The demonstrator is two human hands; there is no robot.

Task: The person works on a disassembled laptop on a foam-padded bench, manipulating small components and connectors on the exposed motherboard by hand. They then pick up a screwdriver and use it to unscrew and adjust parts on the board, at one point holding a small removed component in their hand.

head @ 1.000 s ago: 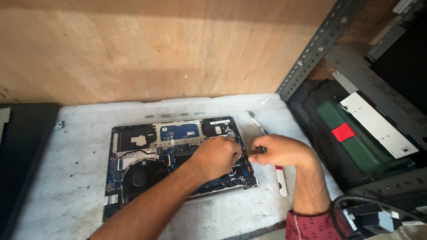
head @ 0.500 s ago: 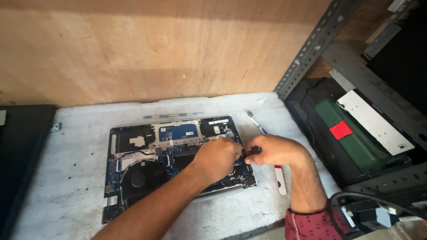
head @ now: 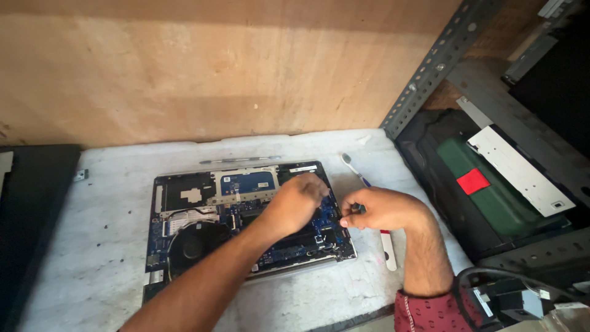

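Note:
An opened laptop [head: 184, 197] lies on the white table with its circuit board, fan [head: 192, 245] and blue parts exposed. My left hand [head: 295, 203] rests on the right part of the board with its fingers curled down; whether they hold anything is hidden. At the laptop's right edge, my right hand [head: 384, 210] pinches a small dark tool [head: 340, 219] whose tip touches the board. The two hands are a few centimetres apart.
A white toothbrush [head: 388, 251] lies on the table beside the laptop, partly under my right hand. A wooden wall stands behind. At the right are a slotted metal post [head: 430, 74], a dark bag with green and white items [head: 491, 184], and cables [head: 510, 295]. A black panel [head: 27, 209] lies left.
Both hands stay almost where they were over the laptop's right side; the left hand has edged slightly up the board. The view has shifted a little.

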